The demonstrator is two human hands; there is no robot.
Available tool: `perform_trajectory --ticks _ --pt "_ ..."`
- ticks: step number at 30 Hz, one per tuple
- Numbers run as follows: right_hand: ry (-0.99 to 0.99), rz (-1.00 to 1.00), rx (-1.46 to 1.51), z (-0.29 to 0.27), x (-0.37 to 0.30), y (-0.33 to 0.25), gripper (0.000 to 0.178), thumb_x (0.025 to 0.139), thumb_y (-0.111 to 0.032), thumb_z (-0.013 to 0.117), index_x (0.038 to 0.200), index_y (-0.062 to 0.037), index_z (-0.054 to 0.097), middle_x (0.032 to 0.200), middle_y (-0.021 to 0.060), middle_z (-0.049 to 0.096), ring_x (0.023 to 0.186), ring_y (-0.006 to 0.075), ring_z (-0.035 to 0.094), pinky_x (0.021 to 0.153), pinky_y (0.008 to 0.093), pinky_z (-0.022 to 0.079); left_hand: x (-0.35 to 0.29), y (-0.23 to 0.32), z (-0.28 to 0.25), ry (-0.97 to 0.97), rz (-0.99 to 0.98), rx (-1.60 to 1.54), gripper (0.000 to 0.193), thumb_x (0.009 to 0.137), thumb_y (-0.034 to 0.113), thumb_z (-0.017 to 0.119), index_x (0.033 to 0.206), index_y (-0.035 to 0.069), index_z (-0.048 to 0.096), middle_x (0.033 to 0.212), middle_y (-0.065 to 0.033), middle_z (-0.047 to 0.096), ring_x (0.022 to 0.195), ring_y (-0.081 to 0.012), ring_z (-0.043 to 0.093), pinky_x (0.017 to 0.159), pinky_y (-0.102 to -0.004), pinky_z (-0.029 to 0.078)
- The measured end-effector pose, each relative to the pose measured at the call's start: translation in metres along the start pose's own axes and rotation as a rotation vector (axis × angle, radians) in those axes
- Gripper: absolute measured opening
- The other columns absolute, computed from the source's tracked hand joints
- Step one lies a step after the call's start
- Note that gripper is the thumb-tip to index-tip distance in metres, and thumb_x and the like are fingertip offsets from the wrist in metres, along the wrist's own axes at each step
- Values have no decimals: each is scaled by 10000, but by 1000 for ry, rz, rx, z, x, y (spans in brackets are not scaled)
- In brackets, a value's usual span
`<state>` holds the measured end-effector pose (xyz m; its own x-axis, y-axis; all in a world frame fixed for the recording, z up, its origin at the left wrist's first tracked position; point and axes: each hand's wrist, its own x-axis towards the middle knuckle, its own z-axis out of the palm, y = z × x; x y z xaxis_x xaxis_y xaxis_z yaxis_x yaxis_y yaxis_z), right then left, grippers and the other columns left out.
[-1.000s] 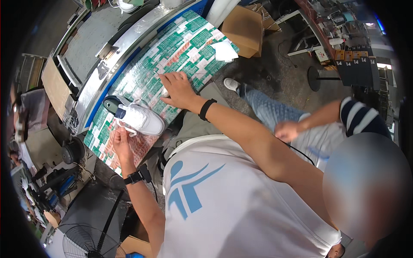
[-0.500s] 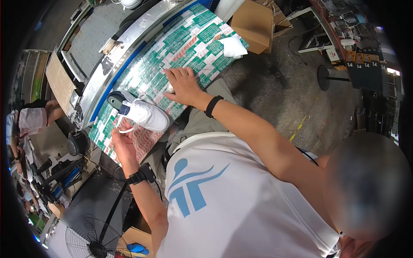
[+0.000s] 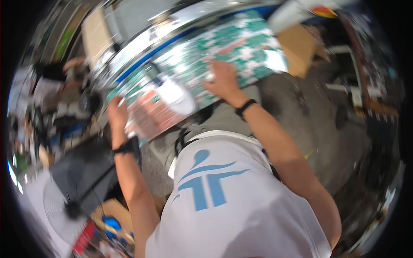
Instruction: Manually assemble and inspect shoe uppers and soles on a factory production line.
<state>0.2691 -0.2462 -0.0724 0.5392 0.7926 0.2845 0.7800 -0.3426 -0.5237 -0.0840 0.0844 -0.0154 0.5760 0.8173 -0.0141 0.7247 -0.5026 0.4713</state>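
A white shoe [image 3: 177,96] with a dark green inner lining lies on the table, its toe toward me. The table [image 3: 150,114] is covered in green, white and red printed tape. My left hand [image 3: 117,115] is at the table's left edge, apart from the shoe. Its fingers are pinched at a white bit that looks like the end of the shoelace, though motion smears it. To the right of the shoe, my right hand [image 3: 224,81] is over the tabletop with bent fingers. Something pale shows by its fingertips, too blurred to name.
A white crumpled sheet [image 3: 275,60] lies at the table's right end, beside an open cardboard box [image 3: 297,49]. Behind the table runs a metal-edged conveyor [image 3: 159,36]. A floor fan [image 3: 71,210] stands at lower left. Another person's arm [image 3: 74,63] shows at far left.
The view has swung, shifting the scene to the right and blurring it. My left hand has moved outward from the shoe. My right hand's fingers are more bent.
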Motion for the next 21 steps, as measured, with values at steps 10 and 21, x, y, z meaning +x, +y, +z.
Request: perform_trajectory --ticks 10,21 --pt "-246 -303 278 -65 -6 -113 843 751 -351 932 1459 6 643 1177 166 678 1097 386 655 972 496 490 26 143 20 -443 -23 -680 894 965 350 919 1729 296 459 1629 -133 568 789 -135 647 688 -326 610" --pt "-266 -562 19 -34 22 -152 854 778 -383 921 1435 82 637 1090 152 686 981 341 635 960 500 465 37 146 13 -527 25 -608 844 977 285 905 1701 235 474 1036 -91 734 679 -136 648 609 -322 551"
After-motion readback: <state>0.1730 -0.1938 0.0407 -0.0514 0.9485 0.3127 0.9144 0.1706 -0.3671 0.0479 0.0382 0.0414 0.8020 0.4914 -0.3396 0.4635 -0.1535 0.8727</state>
